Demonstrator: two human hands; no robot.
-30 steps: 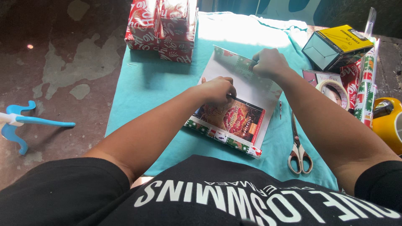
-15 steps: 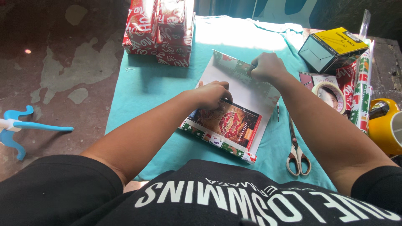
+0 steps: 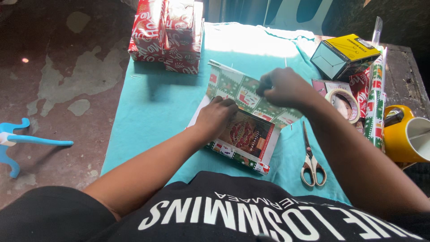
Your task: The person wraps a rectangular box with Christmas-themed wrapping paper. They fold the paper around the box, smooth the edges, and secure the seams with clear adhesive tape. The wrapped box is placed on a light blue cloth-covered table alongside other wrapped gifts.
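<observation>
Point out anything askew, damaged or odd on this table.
Nothing looks damaged or spilled. The flat red box lies skewed to the teal cloth's edges, and the green patterned wrapping paper covers it only partly. Beige-handled scissors lie shut.

The right hand has pulled the far flap of wrapping paper over, so its green printed side now covers more of the book.

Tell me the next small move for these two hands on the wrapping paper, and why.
Probably press the paper flap flat onto the book. The right hand holds the flap's edge folded over the book's far side, while the left hand pins the book down. The tape roll lies just right of it.
</observation>
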